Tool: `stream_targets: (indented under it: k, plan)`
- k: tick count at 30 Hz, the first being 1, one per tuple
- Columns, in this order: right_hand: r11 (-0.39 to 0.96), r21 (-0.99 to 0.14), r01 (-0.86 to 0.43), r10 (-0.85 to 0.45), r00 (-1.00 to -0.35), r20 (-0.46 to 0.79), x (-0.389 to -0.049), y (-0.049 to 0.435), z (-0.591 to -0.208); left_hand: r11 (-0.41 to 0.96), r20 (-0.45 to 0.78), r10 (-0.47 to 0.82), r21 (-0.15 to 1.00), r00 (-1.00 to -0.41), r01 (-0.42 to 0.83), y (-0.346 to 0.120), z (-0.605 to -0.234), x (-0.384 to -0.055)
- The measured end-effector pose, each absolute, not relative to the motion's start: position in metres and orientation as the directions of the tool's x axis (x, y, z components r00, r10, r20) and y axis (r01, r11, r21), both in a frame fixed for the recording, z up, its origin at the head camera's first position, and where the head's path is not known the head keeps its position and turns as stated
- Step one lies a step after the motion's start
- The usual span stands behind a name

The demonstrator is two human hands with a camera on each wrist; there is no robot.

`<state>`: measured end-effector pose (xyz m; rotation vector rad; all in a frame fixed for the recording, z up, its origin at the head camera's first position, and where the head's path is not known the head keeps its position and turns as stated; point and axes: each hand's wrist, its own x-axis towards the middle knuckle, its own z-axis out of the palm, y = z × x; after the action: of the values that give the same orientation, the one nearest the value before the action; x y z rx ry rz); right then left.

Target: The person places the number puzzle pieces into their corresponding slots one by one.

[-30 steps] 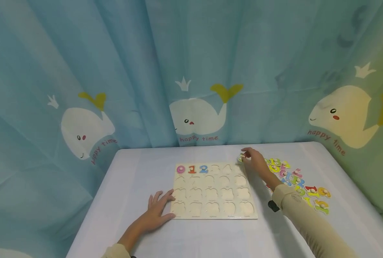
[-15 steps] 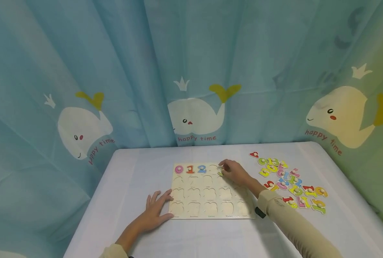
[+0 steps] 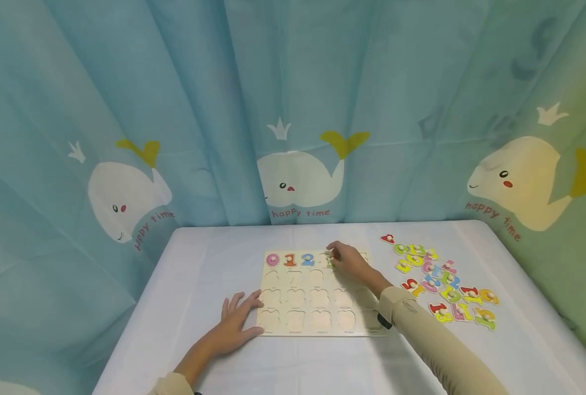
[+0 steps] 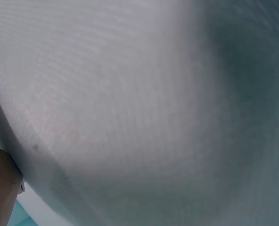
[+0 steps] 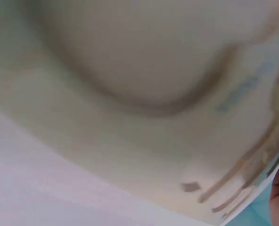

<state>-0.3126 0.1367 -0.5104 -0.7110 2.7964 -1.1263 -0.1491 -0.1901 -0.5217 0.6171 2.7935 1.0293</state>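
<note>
A pale wooden number puzzle board (image 3: 306, 309) lies on the table with rows of shaped recesses. A pink 0 (image 3: 272, 260), an orange-red 1 (image 3: 290, 260) and a blue 2 (image 3: 308, 260) sit in its top row. Right of the 2, my right hand (image 3: 351, 264) pinches a green number puzzle piece (image 3: 330, 262) over the fourth recess; the fingers partly hide it. My left hand (image 3: 234, 329) rests with spread fingers at the board's left edge. The right wrist view shows the board's recesses close up; only part of a hand appears at its right edge.
Several colourful number pieces (image 3: 451, 294) lie loosely grouped on the white table (image 3: 214, 247) right of the board. A red piece (image 3: 387, 238) lies apart at the back. A blue whale-print curtain (image 3: 214, 137) hangs behind the table.
My right hand has carried the green piece leftward from beyond the board's top right corner to the recess beside the 2. The left hand stays at the board's left edge.
</note>
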Motion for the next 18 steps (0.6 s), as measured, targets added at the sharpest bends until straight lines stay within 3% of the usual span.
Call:
stream_targets:
  k: [11, 18]
  plan:
    - [0.606, -0.694, -0.388, -0.319, -0.918, 0.235, -0.314, 0.124, -0.525, 0.686, 0.056, 0.412, 0.638, -0.909, 0.350, -0.186, -0.523, -0.151]
    - [0.614, -0.691, -0.380, -0.304, -0.923, 0.237, -0.312, 0.118, -0.526, 0.705, 0.032, 0.392, 0.631, -0.919, 0.323, -0.186, -0.522, -0.151]
